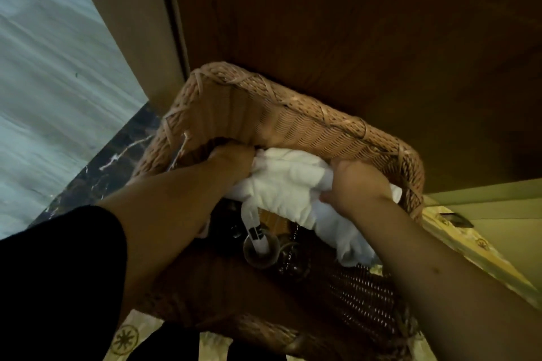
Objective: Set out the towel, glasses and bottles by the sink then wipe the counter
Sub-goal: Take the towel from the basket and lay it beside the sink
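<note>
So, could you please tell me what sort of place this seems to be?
Probably a hotel or home bathroom area, though no sink shows. Both hands grip a white towel inside a wicker basket that also holds a glass, set beside a wooden cabinet and pale marble-like floor.

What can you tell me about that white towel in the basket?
The white towel looks soft and thick, like cotton terry, and lies bunched and creased rather than folded. It sits inside the woven wicker basket, against its far wall. The left hand grips one end and the right hand the other, both closed on the cloth. A loose part droops toward the person, over the glasses lower in the basket; whether it touches them is unclear.
</note>
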Demonstrator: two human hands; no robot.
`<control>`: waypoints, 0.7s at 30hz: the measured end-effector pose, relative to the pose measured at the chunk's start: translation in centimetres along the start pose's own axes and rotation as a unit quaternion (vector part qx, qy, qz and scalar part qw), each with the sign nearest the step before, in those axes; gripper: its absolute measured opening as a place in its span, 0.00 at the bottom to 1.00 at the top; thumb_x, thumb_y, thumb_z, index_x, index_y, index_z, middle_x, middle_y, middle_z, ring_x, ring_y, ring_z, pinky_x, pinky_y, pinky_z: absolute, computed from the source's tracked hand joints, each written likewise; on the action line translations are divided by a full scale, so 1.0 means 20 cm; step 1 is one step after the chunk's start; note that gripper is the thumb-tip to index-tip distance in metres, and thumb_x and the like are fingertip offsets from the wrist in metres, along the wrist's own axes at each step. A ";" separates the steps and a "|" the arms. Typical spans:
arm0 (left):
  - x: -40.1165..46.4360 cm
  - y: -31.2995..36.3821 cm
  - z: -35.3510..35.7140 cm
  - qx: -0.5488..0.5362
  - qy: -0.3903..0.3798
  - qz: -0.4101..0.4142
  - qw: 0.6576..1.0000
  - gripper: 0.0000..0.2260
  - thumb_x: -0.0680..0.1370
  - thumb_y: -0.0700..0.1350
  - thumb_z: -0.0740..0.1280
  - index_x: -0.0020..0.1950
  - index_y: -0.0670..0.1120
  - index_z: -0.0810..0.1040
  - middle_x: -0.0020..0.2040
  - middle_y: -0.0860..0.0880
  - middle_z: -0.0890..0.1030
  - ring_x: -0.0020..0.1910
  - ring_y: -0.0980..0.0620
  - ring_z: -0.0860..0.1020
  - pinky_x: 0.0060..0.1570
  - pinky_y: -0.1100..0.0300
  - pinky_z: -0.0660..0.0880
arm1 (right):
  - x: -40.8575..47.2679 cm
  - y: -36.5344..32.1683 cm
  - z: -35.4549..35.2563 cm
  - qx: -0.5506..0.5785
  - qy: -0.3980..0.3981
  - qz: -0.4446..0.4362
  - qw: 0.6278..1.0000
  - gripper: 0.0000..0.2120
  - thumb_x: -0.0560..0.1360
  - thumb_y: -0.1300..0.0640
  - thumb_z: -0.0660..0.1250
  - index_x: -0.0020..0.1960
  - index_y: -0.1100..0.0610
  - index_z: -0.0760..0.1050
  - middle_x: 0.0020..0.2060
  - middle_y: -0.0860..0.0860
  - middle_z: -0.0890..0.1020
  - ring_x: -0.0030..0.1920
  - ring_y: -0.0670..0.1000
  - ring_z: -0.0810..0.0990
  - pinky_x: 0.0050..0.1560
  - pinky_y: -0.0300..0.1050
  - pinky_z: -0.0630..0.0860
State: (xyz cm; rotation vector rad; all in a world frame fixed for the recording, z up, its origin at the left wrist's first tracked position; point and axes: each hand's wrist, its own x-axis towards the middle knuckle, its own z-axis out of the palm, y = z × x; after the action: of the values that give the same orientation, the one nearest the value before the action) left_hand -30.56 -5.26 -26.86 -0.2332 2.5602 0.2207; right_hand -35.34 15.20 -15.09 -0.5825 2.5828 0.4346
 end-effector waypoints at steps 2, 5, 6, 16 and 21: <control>-0.06 -0.02 -0.07 -0.043 0.014 -0.003 0.999 0.21 0.81 0.52 0.61 0.71 0.46 0.69 0.71 0.41 0.71 0.68 0.41 0.70 0.66 0.44 0.68 | -0.09 0.01 -0.11 -0.004 0.017 0.007 1.000 0.28 0.72 0.41 0.73 0.67 0.52 0.72 0.58 0.54 0.80 0.57 0.57 0.79 0.46 0.47 0.73; -0.19 -0.01 -0.18 -0.046 0.068 -0.001 0.997 0.21 0.82 0.54 0.59 0.73 0.47 0.67 0.71 0.43 0.71 0.67 0.42 0.71 0.64 0.47 0.71 | -0.24 0.03 -0.27 -0.003 0.040 0.019 0.999 0.26 0.73 0.42 0.72 0.68 0.50 0.73 0.56 0.52 0.82 0.54 0.55 0.81 0.44 0.46 0.75; -0.24 -0.01 -0.23 -0.026 0.088 -0.003 0.996 0.21 0.81 0.54 0.59 0.72 0.47 0.67 0.70 0.43 0.72 0.66 0.42 0.72 0.61 0.48 0.72 | -0.29 0.04 -0.32 0.002 0.050 0.023 0.998 0.26 0.73 0.43 0.71 0.68 0.49 0.72 0.56 0.52 0.82 0.54 0.55 0.80 0.44 0.45 0.75; -0.75 -0.02 -0.67 0.006 0.319 0.088 0.944 0.25 0.77 0.60 0.66 0.70 0.50 0.70 0.68 0.48 0.74 0.67 0.45 0.70 0.66 0.48 0.69 | -0.76 0.29 -0.80 -0.002 0.178 -0.034 0.983 0.24 0.71 0.37 0.71 0.63 0.43 0.70 0.42 0.43 0.73 0.43 0.47 0.75 0.39 0.43 0.74; -1.06 0.07 -0.79 -0.080 0.325 0.018 0.942 0.12 0.78 0.59 0.64 0.55 0.56 0.66 0.52 0.51 0.80 0.46 0.52 0.77 0.44 0.55 0.75 | -0.86 0.45 -0.97 -0.027 0.221 -0.124 0.967 0.21 0.70 0.35 0.71 0.55 0.44 0.70 0.40 0.43 0.72 0.40 0.47 0.74 0.36 0.43 0.71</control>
State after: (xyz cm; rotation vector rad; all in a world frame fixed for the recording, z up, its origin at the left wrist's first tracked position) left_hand -21.34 -4.68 -2.05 -0.3711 3.2069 0.4239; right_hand -32.54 21.03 11.59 -1.1178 2.8620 0.3182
